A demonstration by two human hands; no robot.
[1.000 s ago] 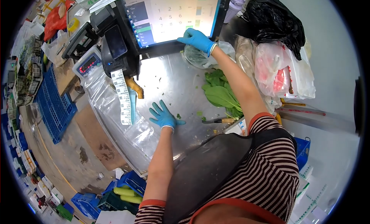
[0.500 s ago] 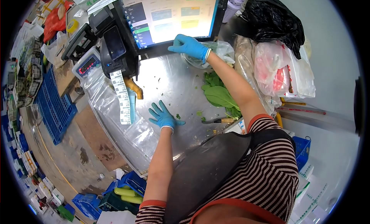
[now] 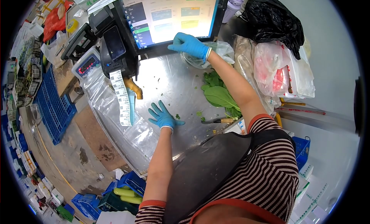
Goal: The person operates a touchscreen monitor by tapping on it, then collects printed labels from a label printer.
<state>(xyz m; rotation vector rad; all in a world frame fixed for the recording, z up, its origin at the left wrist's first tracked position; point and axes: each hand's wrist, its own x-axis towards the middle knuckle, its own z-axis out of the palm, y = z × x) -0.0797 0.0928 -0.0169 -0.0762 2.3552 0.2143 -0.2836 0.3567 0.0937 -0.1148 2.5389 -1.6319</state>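
My left hand (image 3: 163, 117), in a blue glove, lies palm down on the metal table (image 3: 165, 83), fingers spread and nothing held. In a matching glove, my right hand (image 3: 190, 45) hovers at the lower edge of the lit screen (image 3: 169, 19), its fingers curled in and no object visible in them. Under its wrist side lies a clear plastic bag (image 3: 223, 50). Green leaves (image 3: 219, 96) rest below my right forearm, beside a knife (image 3: 217, 121). A label strip (image 3: 122, 98) hangs from the black printer (image 3: 115, 50), near a yellow-brown root-like piece (image 3: 133, 88).
A scale display (image 3: 88, 65) and clear plastic sheets (image 3: 104, 92) line the left side. On the right are a black bag (image 3: 271, 21), white-and-red bags (image 3: 275, 69) and a purple cup (image 3: 232, 7). Crates with green vegetables (image 3: 127, 193) stand below the table's left edge.
My right hand has shifted left and slightly down, its fingers more curled. The screen has switched from a number pad to coloured boxes. My left hand has barely moved.
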